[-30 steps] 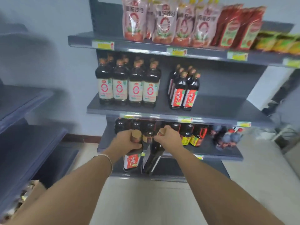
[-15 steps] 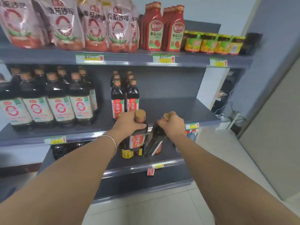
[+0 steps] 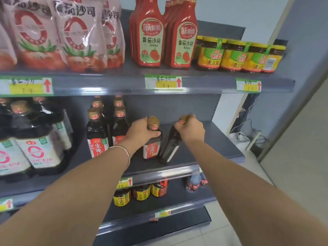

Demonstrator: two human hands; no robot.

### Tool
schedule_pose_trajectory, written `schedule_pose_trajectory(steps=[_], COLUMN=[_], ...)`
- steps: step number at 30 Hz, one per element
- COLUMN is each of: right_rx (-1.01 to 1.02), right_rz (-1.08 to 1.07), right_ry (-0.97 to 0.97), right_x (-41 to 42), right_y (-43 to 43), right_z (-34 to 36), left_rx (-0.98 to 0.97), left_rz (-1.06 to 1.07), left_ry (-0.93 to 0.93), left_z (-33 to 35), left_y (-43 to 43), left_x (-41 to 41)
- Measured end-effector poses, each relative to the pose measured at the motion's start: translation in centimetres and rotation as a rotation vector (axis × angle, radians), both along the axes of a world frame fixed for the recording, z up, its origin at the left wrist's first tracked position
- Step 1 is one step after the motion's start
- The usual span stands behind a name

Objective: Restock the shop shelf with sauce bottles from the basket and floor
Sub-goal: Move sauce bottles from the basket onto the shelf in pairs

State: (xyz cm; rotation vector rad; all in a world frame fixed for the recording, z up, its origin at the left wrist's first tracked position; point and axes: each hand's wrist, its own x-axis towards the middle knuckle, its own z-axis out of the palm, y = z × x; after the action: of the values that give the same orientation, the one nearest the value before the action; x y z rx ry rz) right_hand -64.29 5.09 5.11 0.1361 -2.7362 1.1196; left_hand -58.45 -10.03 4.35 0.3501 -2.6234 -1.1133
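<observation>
My left hand (image 3: 140, 132) grips the neck of a dark sauce bottle (image 3: 152, 149) with a gold cap and red label, standing upright on the middle shelf (image 3: 213, 148). My right hand (image 3: 190, 127) holds a second dark bottle (image 3: 170, 148) by its gold cap; it leans to the right, its base touching the shelf beside the first bottle. Both stand just right of a row of matching red-label bottles (image 3: 96, 137).
Large soy bottles (image 3: 37, 146) fill the shelf's left part. Above sit tomato sauce pouches (image 3: 74, 34), red ketchup bottles (image 3: 163, 38) and yellow jars (image 3: 236, 55). Small jars (image 3: 140, 192) stand on the lower shelf. A wall and cables lie at right.
Both hands rose from the lower shelf level and carried the two bottles forward onto the middle shelf; my view moved closer and to the right.
</observation>
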Motion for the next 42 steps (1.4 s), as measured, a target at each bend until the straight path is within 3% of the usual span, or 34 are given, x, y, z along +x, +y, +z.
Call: schedule_pose_trajectory(steps=[9,12,15,18,23,26,30,35,38,42], right_rx=[0.279,0.112,-0.332,-0.589,-0.477,-0.413,-0.310,-0.494,-0.494,-0.544], right_rz=[0.021,0.224,0.484,0.733,0.940,0.990,0.953,0.705,0.558,0.479], right_ry=[0.072,0.063,-0.086,-0.408,-0.769,-0.865,-0.786,-0.530,-0.339,-0.267], right_x=[-7.5,-8.5,-8.4,-9.1,-11.5,-12.6,-13.5,-14.6,-14.6,-14.5], right_y=[-2.8,-3.7,-3.9,-2.7,0.0,0.4,-0.4,-3.0,-5.1,-6.8], right_z=[-0.8,-1.5,-2.3,-3.4,-4.7,-5.5,-5.5,-6.4,-6.9,-7.8], left_rx=[0.054,0.182,0.251,0.333,0.330,0.371,0.345,0.338,0.333,0.325], left_rz=[0.093,0.178,0.195,0.168,0.117,0.076,0.095,0.105,0.115,0.159], left_ry=[-0.047,-0.025,-0.001,0.037,0.068,0.042,0.074,0.044,0.067,0.114], left_z=[-0.9,-1.5,-2.2,-2.8,-4.1,-5.1,-6.3,-6.5,-6.6,-7.0], left_y=[-0.6,-0.9,-0.7,-0.4,-0.3,-0.2,-0.8,-1.6,-1.7,-1.9], left_x=[-6.5,-7.4,-7.6,-7.3,-6.3,-6.1,-6.3,-6.6,-6.9,-7.8])
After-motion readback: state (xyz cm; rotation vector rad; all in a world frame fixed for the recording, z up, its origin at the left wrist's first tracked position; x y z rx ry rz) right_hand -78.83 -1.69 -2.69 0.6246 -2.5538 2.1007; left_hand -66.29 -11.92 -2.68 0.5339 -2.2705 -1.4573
